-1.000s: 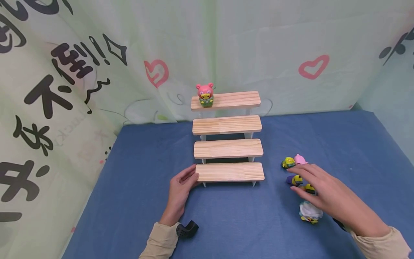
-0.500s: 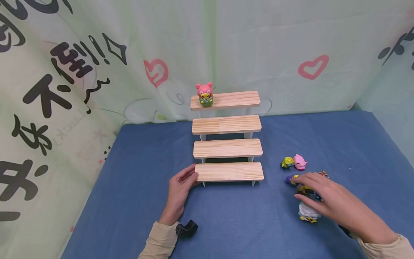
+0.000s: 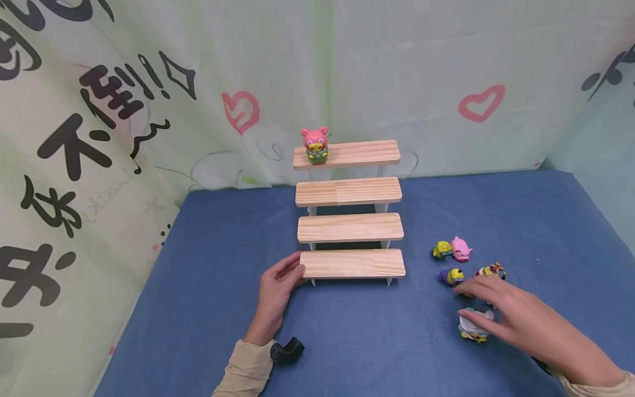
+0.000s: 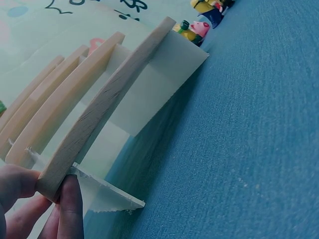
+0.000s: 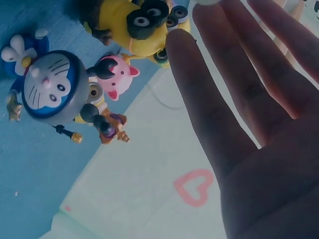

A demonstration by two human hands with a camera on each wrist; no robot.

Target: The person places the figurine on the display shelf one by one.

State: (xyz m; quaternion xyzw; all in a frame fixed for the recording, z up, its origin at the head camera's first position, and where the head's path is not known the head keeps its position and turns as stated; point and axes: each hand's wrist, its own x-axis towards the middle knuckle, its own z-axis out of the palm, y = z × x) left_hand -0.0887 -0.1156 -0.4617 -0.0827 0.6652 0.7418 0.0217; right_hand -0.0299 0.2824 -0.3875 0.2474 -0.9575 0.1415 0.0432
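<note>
Right hand: fingers straight and spread, gripping nothing. Over the last second it has drawn back toward the person from the far toys and now hovers over the near end of the cluster, fingertips beside the white-haired toy figure and the yellow goggled toy figure. Judgement: selection is under way; no toy is lifted.

Left hand: unmoved, pinching the left end of the lowest board of the four-step wooden display stand.

Right of the stand: blue cat toy figure.

Behind the stand, the pale green curtain bears black characters; "不" is legible, the rest are cropped.
</note>
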